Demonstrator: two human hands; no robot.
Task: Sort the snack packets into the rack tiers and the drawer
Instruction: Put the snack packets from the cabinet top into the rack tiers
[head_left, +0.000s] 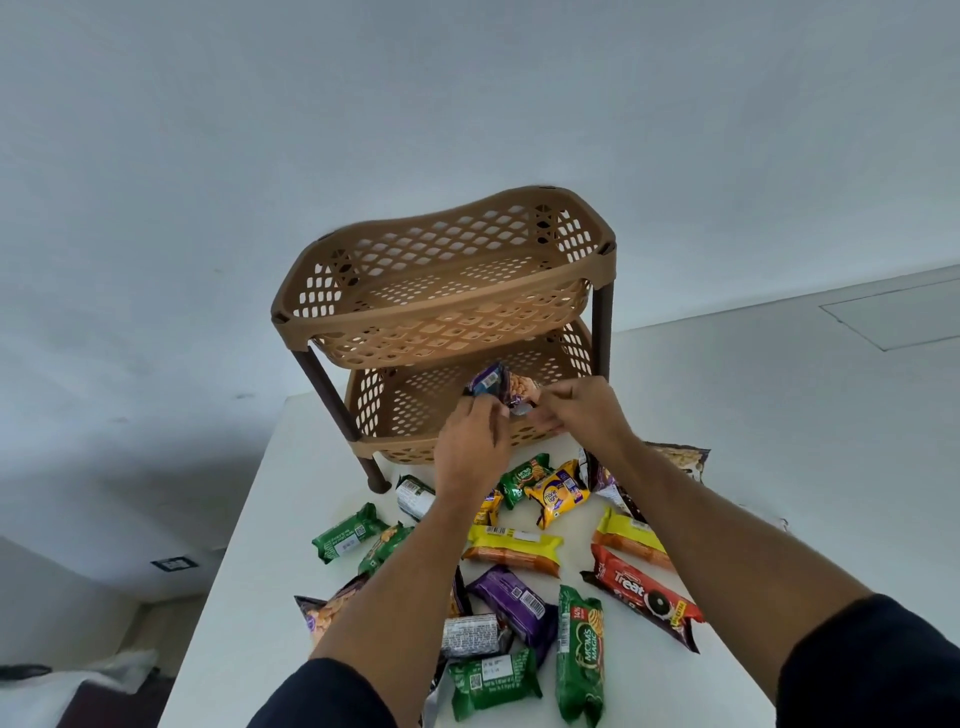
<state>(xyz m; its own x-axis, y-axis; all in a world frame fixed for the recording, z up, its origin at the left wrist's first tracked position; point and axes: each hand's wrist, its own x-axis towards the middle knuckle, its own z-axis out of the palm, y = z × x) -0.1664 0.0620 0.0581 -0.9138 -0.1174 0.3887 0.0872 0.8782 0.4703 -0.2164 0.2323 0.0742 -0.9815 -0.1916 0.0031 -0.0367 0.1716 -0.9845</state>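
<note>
Head view shows my two hands up in front of the brown rack (441, 291), which stands at the far end of the white desk (249, 597). My left hand (470, 449) and my right hand (584, 408) are both pinching one purple packet (498, 387) with their fingers curled on it. The packet is held up just over the front edge of the lower tier (415, 415), and I can see little nuts on its front. The top tier (441, 270) has no packets that I can see. Lots of other packets lie in a messy pile on the desk, near my arms. There is a long red packet (644, 603) on the right side that says Treat. A tall green packet (579, 657) lies close to me, beside a dark purple packet (514, 605). A yellow packet (511, 545) lies flat in the middle. A small yellow and blue packet (558, 493) sits just in front of the rack, near a small green one (522, 478). My sleeves are dark
</note>
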